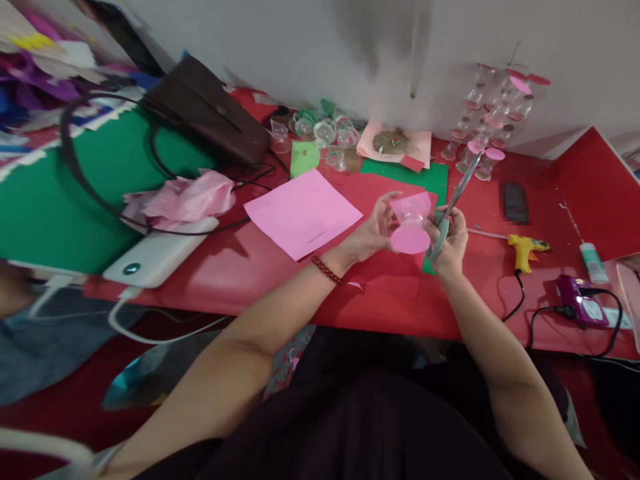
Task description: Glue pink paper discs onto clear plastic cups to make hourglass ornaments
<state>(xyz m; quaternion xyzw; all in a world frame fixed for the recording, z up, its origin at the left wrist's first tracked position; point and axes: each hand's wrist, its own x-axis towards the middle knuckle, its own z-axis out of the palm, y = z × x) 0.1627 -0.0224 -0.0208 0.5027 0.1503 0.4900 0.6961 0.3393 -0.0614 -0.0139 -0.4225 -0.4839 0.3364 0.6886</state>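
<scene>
My left hand holds a small clear plastic cup with a round pink paper disc on its end, fingers curled round it. My right hand grips a pair of scissors whose blades point up and away, close beside the cup. Both hands hover over the red table. A beaded bracelet sits on my left wrist.
A pink paper sheet lies left of my hands, green paper behind them. A yellow glue gun, a glue bottle and a purple device lie at the right. More clear cups and stacked cups stand by the wall. A white power bank lies left.
</scene>
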